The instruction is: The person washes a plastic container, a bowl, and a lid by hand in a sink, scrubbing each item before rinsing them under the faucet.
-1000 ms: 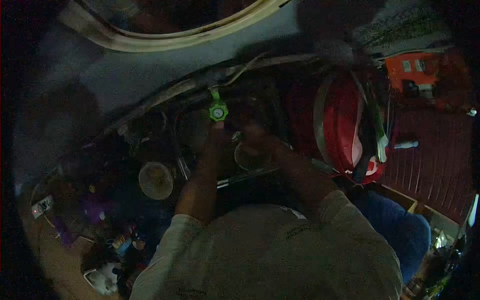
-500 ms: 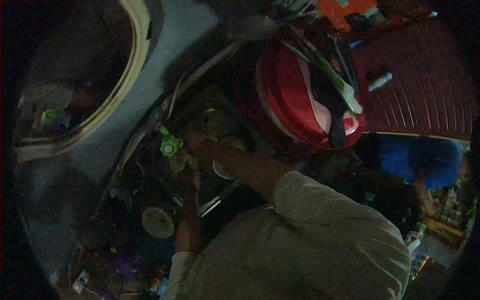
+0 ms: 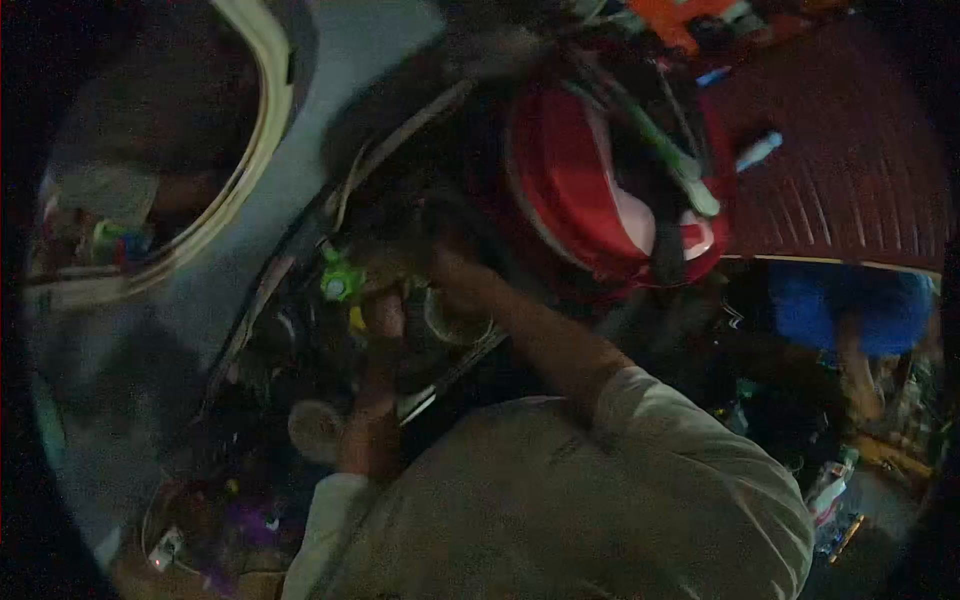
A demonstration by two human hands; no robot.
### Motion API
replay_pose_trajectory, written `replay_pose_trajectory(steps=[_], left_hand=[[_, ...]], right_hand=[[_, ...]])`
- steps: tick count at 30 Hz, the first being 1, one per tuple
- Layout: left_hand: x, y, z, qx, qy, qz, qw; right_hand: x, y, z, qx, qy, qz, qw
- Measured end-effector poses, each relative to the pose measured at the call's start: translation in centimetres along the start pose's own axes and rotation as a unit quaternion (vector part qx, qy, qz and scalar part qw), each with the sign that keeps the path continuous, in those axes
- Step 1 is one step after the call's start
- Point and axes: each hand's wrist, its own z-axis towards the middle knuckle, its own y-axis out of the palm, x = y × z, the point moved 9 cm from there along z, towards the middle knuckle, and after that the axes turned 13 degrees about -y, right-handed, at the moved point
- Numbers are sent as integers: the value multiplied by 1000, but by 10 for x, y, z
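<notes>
A bright green, knob-like piece with a pale centre [image 3: 337, 284] is at the left of the work area. My left hand [image 3: 385, 312] is just to its right, near a small yellow patch [image 3: 357, 318]. Higher and further right, my right hand [image 3: 447, 258] reaches into the dark area, its fingers blurred. A pale round piece [image 3: 462, 318] is partly visible below my right forearm. Darkness and blur hide whether either hand holds anything.
To the right stands a red rounded container or bag [image 3: 575, 190] with long tools across it. A cream curved rim [image 3: 268, 110] lies upper left. Another pale disc [image 3: 317, 430] is near my left forearm. A person in blue [image 3: 850, 310] is at the far right.
My right hand has moved right and up, away from the green piece. My left hand has shifted slightly upward, and the yellow patch now shows beside it. The view has also shifted a little.
</notes>
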Motion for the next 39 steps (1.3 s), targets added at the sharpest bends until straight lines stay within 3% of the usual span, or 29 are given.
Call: replay_pose_trajectory(steps=[3, 4, 5, 6, 9, 10, 11, 12, 13, 15, 16, 17, 18, 19, 21, 25, 27, 28, 30, 31, 33, 34, 35, 36, 37, 39], left_hand=[[17, -3, -7, 102, 97, 30, 990], [61, -17, -16, 98, 134, 151, 975], [66, -14, -18, 94, 149, 213, 961], [75, -14, -20, 90, 167, 272, 943], [30, 23, -6, 52, 95, 270, 957], [2, 38, 0, 18, 16, 225, 974], [-26, 50, 3, -14, -64, 177, 982], [-41, 51, 4, -14, -67, 178, 982], [-44, 44, 5, -20, -2, -3, 1000], [-52, 26, 12, -20, 58, -184, 981], [-56, 22, 17, -40, 35, -162, 985], [-35, 6, 20, -54, 4, -111, 992], [-12, -8, 19, -66, -31, -55, 996], [3, -15, 19, -83, -56, -14, 995], [20, -15, 15, -134, -82, 46, 986], [19, 4, -2, -245, 18, 68, 967], [24, -3, 0, -259, 22, 63, 964], [29, -7, 1, -259, 19, 62, 964], [37, -12, 6, -244, 7, 64, 968], [43, -12, 7, -243, 8, 74, 967], [49, -6, 4, -254, 13, 96, 962], [52, -1, 2, -270, 18, 115, 956], [53, 1, 2, -283, 20, 131, 950], [56, -3, 5, -279, 11, 137, 951], [60, -8, 9, -268, -2, 129, 955], [74, -37, 20, -177, -41, 56, 982]], right_hand=[[16, 11, -10, -33, 20, -108, 993], [17, 17, -6, -44, 9, -149, 988], [18, 25, 0, -46, -13, -189, 981], [10, 34, 8, -81, -80, -206, 972], [-17, 52, 15, -159, -249, -247, 923], [-23, 58, 13, -172, -281, -254, 909], [-10, 46, 21, -116, -146, -324, 928], [7, 36, 23, -87, -78, -356, 927], [25, 26, 23, -61, -7, -385, 921], [54, 42, 26, -188, -125, -561, 796], [54, 53, 25, -225, -168, -610, 741], [47, 42, 23, -199, 42, -557, 806], [49, 29, 5, -161, 249, -477, 827], [45, 35, -1, -165, 249, -478, 826], [8, 40, 2, -70, 80, -446, 888], [-25, 30, -3, 26, 48, -529, 847], [1, 25, -2, -41, 183, -489, 852], [12, 24, -3, -43, 185, -490, 851], [6, 47, 8, -108, 16, -554, 825], [11, 45, 14, -112, 15, -553, 825], [6, 26, 8, -73, 180, -473, 859], [28, 6, 7, -73, 181, -474, 859], [57, 3, 15, -219, -16, -701, 679], [95, 13, 5, -334, -210, -827, 401], [119, 10, 7, -336, -208, -827, 400], [74, 10, 12, -233, -91, -705, 664]])
